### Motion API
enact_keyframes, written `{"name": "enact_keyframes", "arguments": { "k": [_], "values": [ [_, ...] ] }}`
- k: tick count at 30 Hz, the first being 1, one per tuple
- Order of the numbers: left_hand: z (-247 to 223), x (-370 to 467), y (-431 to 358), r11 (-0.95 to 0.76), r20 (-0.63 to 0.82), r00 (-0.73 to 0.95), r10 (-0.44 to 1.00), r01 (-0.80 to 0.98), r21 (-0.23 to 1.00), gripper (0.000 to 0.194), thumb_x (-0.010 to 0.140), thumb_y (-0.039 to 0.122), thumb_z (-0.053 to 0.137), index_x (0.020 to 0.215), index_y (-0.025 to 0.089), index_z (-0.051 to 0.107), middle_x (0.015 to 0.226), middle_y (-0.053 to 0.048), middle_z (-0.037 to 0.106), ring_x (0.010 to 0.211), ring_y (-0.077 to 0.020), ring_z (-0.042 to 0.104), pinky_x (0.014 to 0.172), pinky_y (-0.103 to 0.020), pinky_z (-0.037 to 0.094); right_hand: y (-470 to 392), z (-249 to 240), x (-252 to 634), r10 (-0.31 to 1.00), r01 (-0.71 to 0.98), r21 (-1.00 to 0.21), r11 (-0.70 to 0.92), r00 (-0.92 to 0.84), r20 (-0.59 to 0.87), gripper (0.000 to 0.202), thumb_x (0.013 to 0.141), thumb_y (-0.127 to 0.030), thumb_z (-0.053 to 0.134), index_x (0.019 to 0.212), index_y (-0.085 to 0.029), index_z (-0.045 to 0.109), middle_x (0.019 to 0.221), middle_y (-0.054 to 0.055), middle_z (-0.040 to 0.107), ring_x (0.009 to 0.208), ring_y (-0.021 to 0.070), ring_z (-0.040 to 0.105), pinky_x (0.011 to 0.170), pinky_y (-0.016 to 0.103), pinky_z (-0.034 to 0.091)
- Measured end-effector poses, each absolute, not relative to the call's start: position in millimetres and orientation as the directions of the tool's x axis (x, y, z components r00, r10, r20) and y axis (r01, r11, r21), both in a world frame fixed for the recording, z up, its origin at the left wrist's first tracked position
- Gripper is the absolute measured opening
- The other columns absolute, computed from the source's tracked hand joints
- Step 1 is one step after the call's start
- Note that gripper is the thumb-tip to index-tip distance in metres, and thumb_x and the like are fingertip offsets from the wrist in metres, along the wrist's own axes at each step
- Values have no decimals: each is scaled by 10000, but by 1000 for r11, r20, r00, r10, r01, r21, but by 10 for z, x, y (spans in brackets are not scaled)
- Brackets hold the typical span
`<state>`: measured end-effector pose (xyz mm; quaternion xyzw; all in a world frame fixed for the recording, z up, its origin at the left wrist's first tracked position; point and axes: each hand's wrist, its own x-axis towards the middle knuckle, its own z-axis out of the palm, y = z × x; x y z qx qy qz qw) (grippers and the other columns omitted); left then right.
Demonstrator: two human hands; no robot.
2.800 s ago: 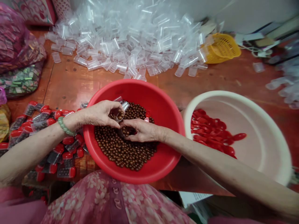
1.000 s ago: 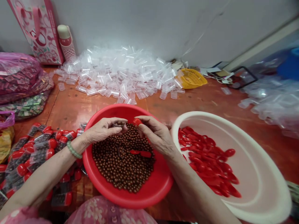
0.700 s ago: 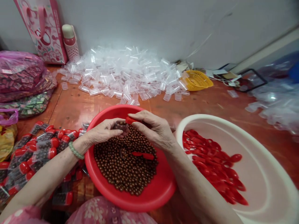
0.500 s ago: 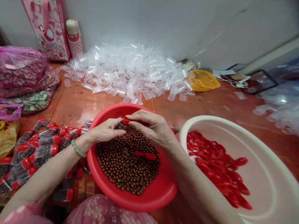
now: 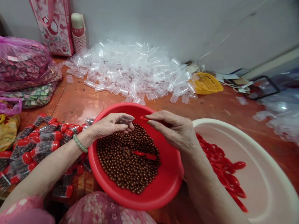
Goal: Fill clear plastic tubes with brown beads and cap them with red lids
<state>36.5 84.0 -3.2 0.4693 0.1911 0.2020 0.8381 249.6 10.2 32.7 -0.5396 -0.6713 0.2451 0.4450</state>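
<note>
Over the red basin (image 5: 171, 182), my left hand (image 5: 109, 126) is closed around a small clear plastic container (image 5: 126, 120), mostly covered by the fingers. To its right, my right hand (image 5: 174, 127) pinches a small red plastic piece (image 5: 144, 118) between thumb and fingertips. Only the tip of that piece shows, so I cannot tell whether it is a cap or a spoon. The two hands are a short gap apart. Brown round balls (image 5: 130, 174) fill much of the basin. A red spoon-like piece (image 5: 146, 155) lies on them, beside a clear container (image 5: 126, 151).
Filled containers with red caps (image 5: 49, 146) are heaped at the left. A white tub (image 5: 257, 146) holding red plastic pieces (image 5: 231, 174) stands at the right. Clear empty containers (image 5: 133, 71) pile along the wall, by a yellow basket (image 5: 207, 84) and a bottle (image 5: 78, 34).
My right hand has moved right, taking the red piece away from the container in my left hand. The left hand has turned slightly, still holding the container.
</note>
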Motion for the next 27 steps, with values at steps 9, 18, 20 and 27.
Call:
{"name": "enact_keyframes", "arguments": {
  "k": [9, 18, 20, 27],
  "values": [
    [-22, 375, 787, 408, -74, 846, 529, -177, 896, 320, 716, 236, 742, 992, 123, 628, 897, -37, 643, 821, -117, 589, 780, -280, 454, 191, 248, 2093, 954, 344, -906, 245, 82, 289, 112, 792, -315, 707, 852, -224, 727, 828, 30, 747, 759, 181, 694, 714, 332, 585],
    [-2, 340, 796, 366, -101, 841, 531, -121, 923, 347, 741, 322, 731, 986, 108, 611, 869, -39, 620, 774, -117, 582, 694, -260, 453, 196, 211, 2091, 954, 346, -897, 274, 16, 298, 50, 821, -231, 685, 845, -220, 727, 804, 12, 730, 720, 150, 672, 686, 283, 564],
    [-10, 337, 797, 372, -114, 830, 545, -118, 921, 331, 753, 318, 722, 977, 106, 602, 869, -40, 617, 760, -109, 581, 674, -248, 448, 199, 196, 2091, 950, 344, -893, 290, 7, 312, 55, 828, -204, 675, 829, -225, 726, 789, 3, 724, 720, 140, 666, 698, 275, 558],
    [-44, 367, 774, 479, -134, 855, 501, -145, 866, 315, 729, 316, 745, 918, 123, 582, 823, -14, 607, 682, -82, 579, 616, -225, 453, 179, 179, 1965, 949, 317, -914, 254, 100, 298, 75, 806, -293, 702, 786, -222, 711, 786, 24, 712, 694, 158, 657, 638, 298, 557]
  ]
}}
